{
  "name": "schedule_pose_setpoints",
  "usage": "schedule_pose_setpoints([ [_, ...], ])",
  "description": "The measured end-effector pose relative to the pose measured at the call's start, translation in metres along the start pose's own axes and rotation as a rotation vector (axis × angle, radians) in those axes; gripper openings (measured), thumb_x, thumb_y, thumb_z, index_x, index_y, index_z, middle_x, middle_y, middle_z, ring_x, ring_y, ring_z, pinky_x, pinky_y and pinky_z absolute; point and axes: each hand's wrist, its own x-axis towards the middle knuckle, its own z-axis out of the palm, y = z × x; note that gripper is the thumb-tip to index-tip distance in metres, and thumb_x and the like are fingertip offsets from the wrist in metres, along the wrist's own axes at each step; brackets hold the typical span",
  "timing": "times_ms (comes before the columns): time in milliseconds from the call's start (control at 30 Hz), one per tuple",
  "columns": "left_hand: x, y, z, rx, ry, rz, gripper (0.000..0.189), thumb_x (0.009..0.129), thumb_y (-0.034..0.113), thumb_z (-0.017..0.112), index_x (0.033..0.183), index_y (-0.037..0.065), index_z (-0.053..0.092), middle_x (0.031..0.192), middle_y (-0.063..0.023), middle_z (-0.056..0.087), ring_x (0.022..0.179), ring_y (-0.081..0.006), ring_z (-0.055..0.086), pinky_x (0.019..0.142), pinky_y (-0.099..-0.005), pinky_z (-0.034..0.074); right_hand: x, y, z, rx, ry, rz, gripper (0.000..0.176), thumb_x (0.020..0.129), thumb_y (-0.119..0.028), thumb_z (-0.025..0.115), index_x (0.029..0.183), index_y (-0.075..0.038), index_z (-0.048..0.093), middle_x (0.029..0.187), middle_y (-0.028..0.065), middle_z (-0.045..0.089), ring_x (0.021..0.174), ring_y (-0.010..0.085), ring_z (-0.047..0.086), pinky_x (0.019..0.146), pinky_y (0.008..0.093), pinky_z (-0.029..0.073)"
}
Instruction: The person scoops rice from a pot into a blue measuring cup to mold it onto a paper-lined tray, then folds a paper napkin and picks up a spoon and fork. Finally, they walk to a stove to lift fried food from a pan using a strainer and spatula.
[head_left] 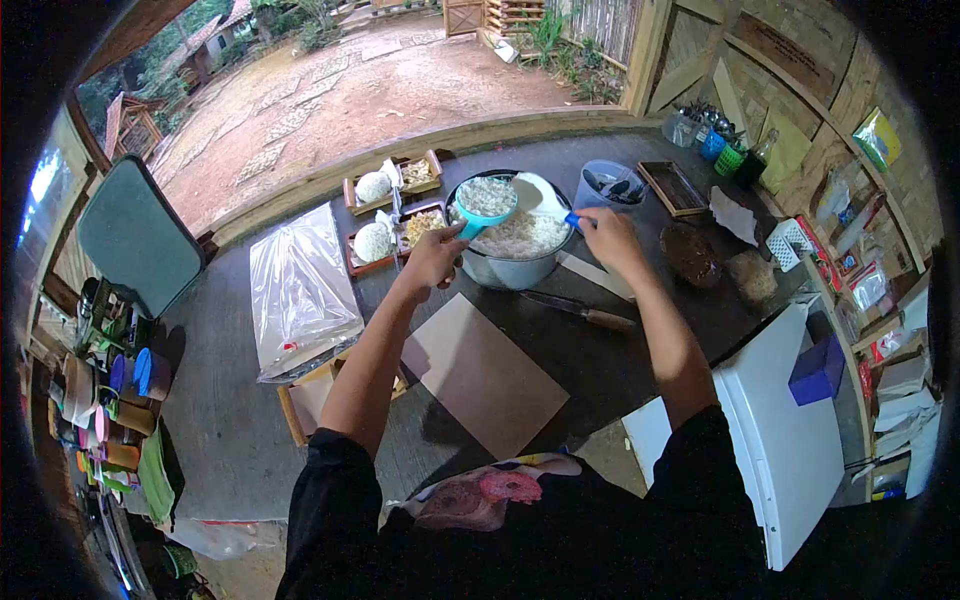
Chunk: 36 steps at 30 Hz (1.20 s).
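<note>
One turquoise scoop (472,229) in the left hand (435,262), one white paddle (540,195) in the right hand (608,238): fingers clamp both handles over the pot (510,272), probably to catch spills.

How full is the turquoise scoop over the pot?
The turquoise scoop looks full: white rice spreads across its opening to about the rim. The left hand holds it above the pot.

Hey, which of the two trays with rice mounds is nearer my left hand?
The front tray, closer to your body: its right end sits just past your left hand. The back tray lies beyond it, farther off.
</note>
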Motion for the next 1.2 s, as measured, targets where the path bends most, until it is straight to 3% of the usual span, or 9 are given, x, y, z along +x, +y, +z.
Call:
schedule_pose_setpoints([
  [133, -0.005, -0.015, -0.004, -0.134, 0.027, 0.021, 0.045, 0.091, 0.017, 0.039, 0.134, 0.004, 0.046, 0.068, -0.0046, 0.052, 0.041, -0.0107, 0.044, 0.035, -0.0249, 0.034, -0.005, 0.000, 0.023, 0.023, -0.033, 0.078, 0.020, 0.083, -0.019, 0.060, 0.098, -0.009, 0.070, 0.092, 0.0189, 0.066, 0.087, 0.0360, 0.063, 0.078, 0.0431, 0.049],
  [300, -0.029, -0.012, 0.000, -0.127, 0.042, 0.018, 0.047, 0.090, 0.016, 0.036, 0.135, 0.004, 0.044, 0.068, -0.0059, 0.053, 0.042, -0.0113, 0.045, 0.035, -0.0256, 0.037, -0.017, -0.022, 0.018, -0.047, -0.003, 0.164, 0.018, 0.083, -0.019, 0.061, 0.094, -0.008, 0.070, 0.090, 0.0165, 0.067, 0.085, 0.0348, 0.062, 0.079, 0.0439, 0.048],
  [367, -0.043, -0.011, 0.004, -0.216, 0.031, 0.046, 0.048, 0.090, 0.015, 0.035, 0.137, 0.005, 0.042, 0.068, -0.0061, 0.053, 0.042, -0.0119, 0.046, 0.036, -0.0259, 0.038, -0.026, -0.026, 0.017, -0.223, 0.303, -0.137, 0.023, 0.084, -0.022, 0.060, 0.099, -0.007, 0.069, 0.087, 0.0142, 0.065, 0.089, 0.0344, 0.060, 0.083, 0.0471, 0.045],
  [467, -0.056, -0.023, 0.011, -0.296, 0.060, 0.031, 0.048, 0.090, 0.014, 0.036, 0.137, 0.005, 0.041, 0.071, -0.0066, 0.053, 0.043, -0.0126, 0.047, 0.036, -0.0265, 0.039, -0.040, -0.052, 0.018, -0.030, 0.338, -0.232, 0.022, 0.083, -0.021, 0.062, 0.097, -0.006, 0.069, 0.088, 0.0119, 0.061, 0.091, 0.0324, 0.056, 0.085, 0.0439, 0.043],
  [500, -0.061, -0.024, 0.015, -0.322, 0.071, 0.045, 0.048, 0.090, 0.013, 0.037, 0.137, 0.004, 0.041, 0.072, -0.0067, 0.053, 0.043, -0.0129, 0.047, 0.036, -0.0266, 0.039, -0.050, -0.061, 0.026, 0.132, 0.347, -0.236, 0.022, 0.084, -0.020, 0.063, 0.099, -0.005, 0.068, 0.085, 0.0113, 0.063, 0.081, 0.0291, 0.059, 0.078, 0.0390, 0.046],
  [633, -0.082, -0.022, 0.029, -0.376, 0.131, 0.022, 0.044, 0.092, 0.012, 0.038, 0.135, 0.003, 0.043, 0.074, -0.0063, 0.053, 0.044, -0.0138, 0.049, 0.037, -0.0275, 0.041, -0.088, -0.093, 0.067, 0.876, -0.070, 0.144, 0.033, 0.087, -0.022, 0.063, 0.111, -0.001, 0.064, 0.092, 0.0122, 0.067, 0.075, 0.0126, 0.061, 0.069, 0.0270, 0.046],
  [733, -0.099, -0.029, 0.035, -0.386, 0.131, 0.032, 0.047, 0.092, 0.013, 0.041, 0.138, 0.005, 0.040, 0.078, -0.0073, 0.056, 0.048, -0.0154, 0.051, 0.039, -0.0277, 0.043, -0.112, -0.122, 0.088, 1.147, -0.178, 0.302, 0.041, 0.088, -0.023, 0.062, 0.120, 0.003, 0.057, 0.102, 0.0073, 0.066, 0.088, 0.0104, 0.059, 0.071, 0.0254, 0.045],
  [933, -0.120, -0.050, 0.039, -0.384, 0.176, 0.048, 0.047, 0.093, 0.015, 0.041, 0.139, 0.006, 0.039, 0.082, -0.0048, 0.056, 0.051, -0.0128, 0.050, 0.041, -0.0260, 0.043, -0.136, -0.150, 0.104, 1.211, -0.290, 0.454, 0.028, 0.090, -0.024, 0.059, 0.112, -0.006, 0.064, 0.081, -0.0012, 0.062, 0.072, 0.0073, 0.053, 0.061, 0.0250, 0.039],
  [1200, -0.155, -0.073, 0.023, -0.365, 0.223, 0.052, 0.050, 0.093, 0.013, 0.038, 0.143, 0.009, 0.034, 0.081, -0.0065, 0.057, 0.046, -0.0132, 0.050, 0.039, -0.0259, 0.041, -0.159, -0.184, 0.120, 1.361, -0.338, 0.558, 0.024, 0.087, -0.015, 0.062, 0.107, -0.002, 0.065, 0.079, -0.0008, 0.062, 0.068, 0.0064, 0.050, 0.060, 0.0236, 0.040],
])
